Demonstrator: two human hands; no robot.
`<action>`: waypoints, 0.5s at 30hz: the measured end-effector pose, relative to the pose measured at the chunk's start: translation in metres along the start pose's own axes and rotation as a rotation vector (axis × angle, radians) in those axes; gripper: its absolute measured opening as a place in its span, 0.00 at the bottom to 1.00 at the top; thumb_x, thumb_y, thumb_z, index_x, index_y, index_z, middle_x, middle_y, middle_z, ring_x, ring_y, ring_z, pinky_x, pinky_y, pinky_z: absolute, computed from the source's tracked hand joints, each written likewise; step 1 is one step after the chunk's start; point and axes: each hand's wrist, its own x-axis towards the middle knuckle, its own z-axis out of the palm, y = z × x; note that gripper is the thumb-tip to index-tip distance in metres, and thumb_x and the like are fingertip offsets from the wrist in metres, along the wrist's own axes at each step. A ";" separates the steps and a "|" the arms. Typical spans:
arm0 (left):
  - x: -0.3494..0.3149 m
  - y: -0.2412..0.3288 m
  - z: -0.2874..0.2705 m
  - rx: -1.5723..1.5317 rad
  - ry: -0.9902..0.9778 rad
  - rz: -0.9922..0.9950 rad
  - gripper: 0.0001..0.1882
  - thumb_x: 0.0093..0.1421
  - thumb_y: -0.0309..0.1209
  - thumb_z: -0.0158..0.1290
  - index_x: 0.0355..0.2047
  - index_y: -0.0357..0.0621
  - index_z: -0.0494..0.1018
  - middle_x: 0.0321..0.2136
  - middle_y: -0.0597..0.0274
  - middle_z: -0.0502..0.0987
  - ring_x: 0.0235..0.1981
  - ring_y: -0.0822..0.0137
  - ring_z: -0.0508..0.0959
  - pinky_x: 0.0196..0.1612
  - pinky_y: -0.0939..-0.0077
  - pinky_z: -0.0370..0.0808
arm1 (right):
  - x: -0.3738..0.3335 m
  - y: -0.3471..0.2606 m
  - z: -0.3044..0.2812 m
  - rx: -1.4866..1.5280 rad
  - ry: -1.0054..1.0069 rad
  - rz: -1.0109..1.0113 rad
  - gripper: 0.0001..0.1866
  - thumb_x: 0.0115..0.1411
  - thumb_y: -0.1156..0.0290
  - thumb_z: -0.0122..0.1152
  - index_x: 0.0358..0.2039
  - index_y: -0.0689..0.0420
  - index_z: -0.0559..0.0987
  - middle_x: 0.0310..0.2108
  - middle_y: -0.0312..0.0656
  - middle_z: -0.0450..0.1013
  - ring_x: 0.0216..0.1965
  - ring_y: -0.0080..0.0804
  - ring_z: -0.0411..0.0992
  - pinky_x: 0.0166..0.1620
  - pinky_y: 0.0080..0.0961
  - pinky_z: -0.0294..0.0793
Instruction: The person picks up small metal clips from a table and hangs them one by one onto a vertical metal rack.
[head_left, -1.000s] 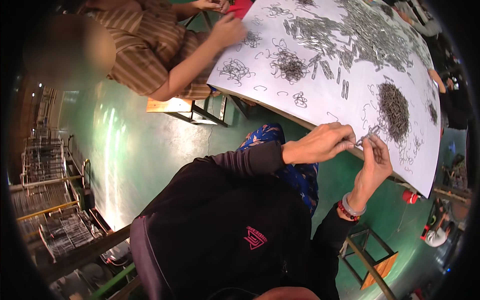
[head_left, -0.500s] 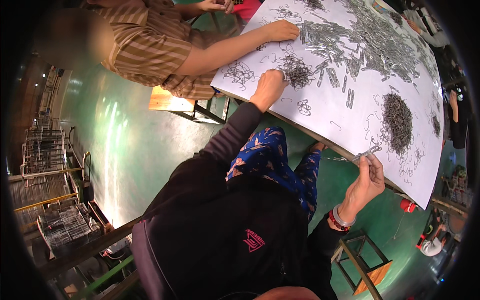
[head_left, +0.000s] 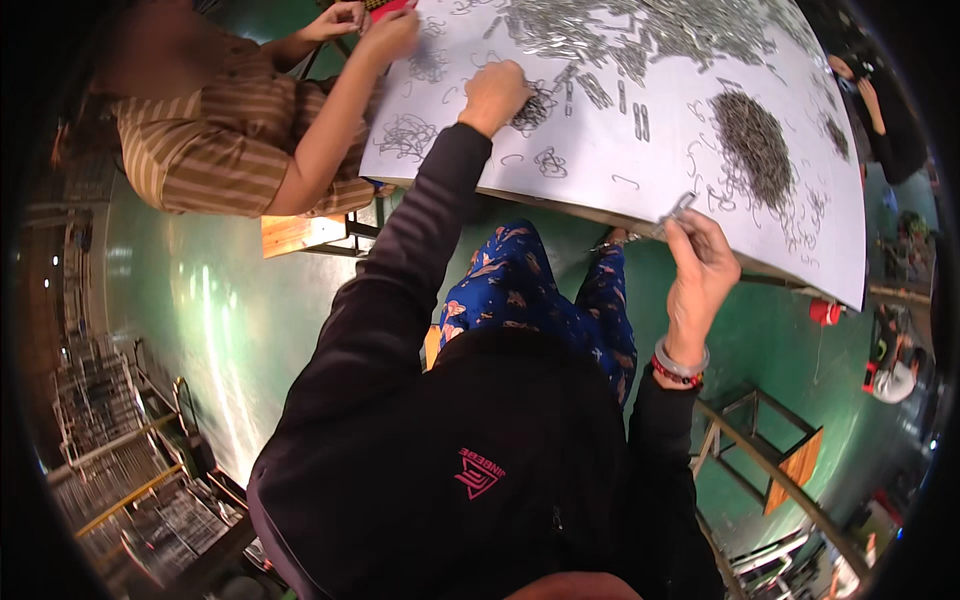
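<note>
My left hand (head_left: 495, 97) is closed over the left edge of a small pile of dark wire hooks (head_left: 535, 108); its fingertips are hidden, so I cannot make out what is in them. Close to the table's near edge, my right hand (head_left: 703, 265) pinches a shiny metal link (head_left: 680, 206) between thumb and fingers. A grey bangle and red beads circle that wrist. Beyond my right hand lies a larger pile of dark hooks (head_left: 755, 150). Several flat metal links (head_left: 641, 122) lie between the two piles.
A heap of flat metal links (head_left: 560, 32) spreads across the far part of the white table (head_left: 590, 190). Loose hooks (head_left: 408, 136) lie at its left corner. A co-worker in a striped shirt (head_left: 220, 150) sits at my left. A wooden stool (head_left: 795, 470) stands at lower right.
The view has shifted, so the table sits higher and farther left. The co-worker's hand has left the link heap and drawn back. My left hand stays at the small hook pile.
</note>
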 end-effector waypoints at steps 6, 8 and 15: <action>0.008 0.028 -0.004 -0.227 0.014 0.118 0.10 0.48 0.34 0.58 0.25 0.40 0.79 0.22 0.52 0.78 0.23 0.60 0.78 0.27 0.67 0.73 | -0.012 0.011 -0.004 0.074 0.005 -0.050 0.08 0.49 0.85 0.61 0.32 0.65 0.77 0.27 0.35 0.73 0.28 0.16 0.67 0.32 0.12 0.68; -0.012 0.056 -0.009 -0.555 -0.117 0.112 0.12 0.48 0.33 0.60 0.27 0.35 0.78 0.20 0.56 0.78 0.21 0.70 0.77 0.24 0.76 0.73 | -0.015 0.020 -0.008 0.073 0.013 -0.061 0.07 0.50 0.85 0.61 0.31 0.65 0.77 0.27 0.35 0.73 0.28 0.16 0.67 0.32 0.13 0.69; -0.014 0.050 0.036 -0.765 -0.352 -0.103 0.13 0.50 0.28 0.58 0.32 0.29 0.75 0.17 0.60 0.76 0.15 0.74 0.74 0.21 0.82 0.72 | -0.029 0.025 0.000 0.018 -0.007 0.000 0.07 0.50 0.84 0.60 0.31 0.65 0.77 0.26 0.33 0.73 0.26 0.14 0.67 0.32 0.12 0.68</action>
